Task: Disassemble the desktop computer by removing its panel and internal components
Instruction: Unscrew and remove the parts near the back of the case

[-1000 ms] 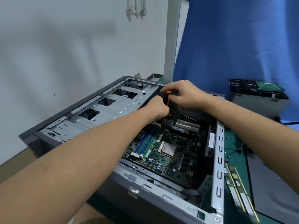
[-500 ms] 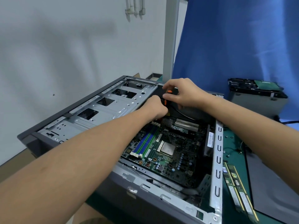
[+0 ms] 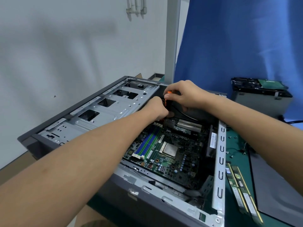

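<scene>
The open desktop case (image 3: 219, 161) lies on its side, with the green motherboard (image 3: 170, 154) and its bare CPU (image 3: 169, 149) exposed. Both my hands work at the case's far end, over a black housing (image 3: 193, 114). My right hand (image 3: 185, 95) curls round a black-and-orange screwdriver handle (image 3: 168, 95). My left hand (image 3: 157, 106) is curled just below and to the left of it, against the tool's lower end. Its fingertips are hidden, so what they hold cannot be made out.
A metal drive cage (image 3: 105, 112) covers the case's left half. Two memory sticks (image 3: 241, 189) and loose screws (image 3: 232, 154) lie on the green mat to the right, beside a dark panel (image 3: 277, 185). A removed drive on a grey box (image 3: 262, 95) stands at the back right.
Both hands stay at the far end of the case. The right hand has shifted slightly on the handle, and the view has moved a little.
</scene>
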